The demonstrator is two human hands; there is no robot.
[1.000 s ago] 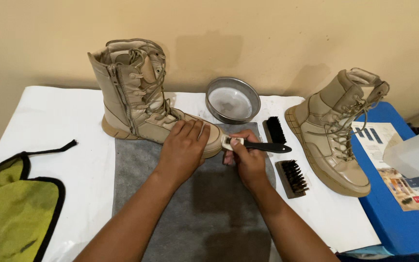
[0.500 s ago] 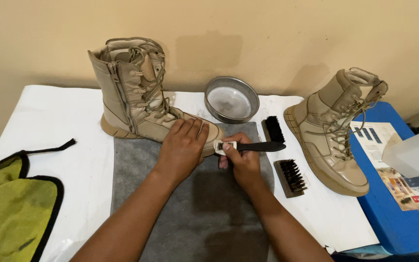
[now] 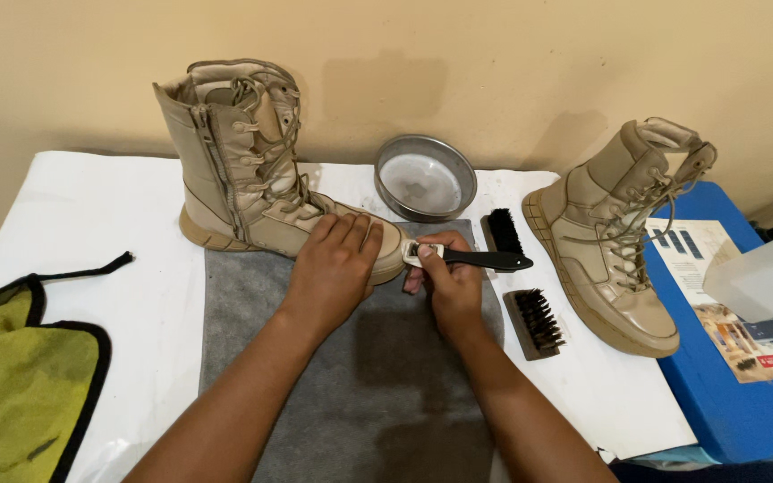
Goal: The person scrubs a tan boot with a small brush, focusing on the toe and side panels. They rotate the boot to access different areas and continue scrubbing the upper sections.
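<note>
We are pressing our left hand [image 3: 337,268], fingers flat and loose, on the toe of the tall tan lace-up boot [image 3: 252,170] standing on the grey felt mat [image 3: 351,376]. Our right hand [image 3: 449,282] is gripping a slim black-handled brush [image 3: 476,259] against that toe. A round metal bowl [image 3: 424,177], two black bristle brushes [image 3: 534,320] and a second tan boot [image 3: 624,241] are sitting nearby on the white desk [image 3: 91,215].

Both forearms come into view bare from the lower edge, with no sleeve, cuff or glove on either. The left hand [image 3: 337,268] and the right hand [image 3: 449,284] are uncovered as well. No watch, bracelet or ring shows on the wrists or fingers. The fingernails look short and plain.
</note>
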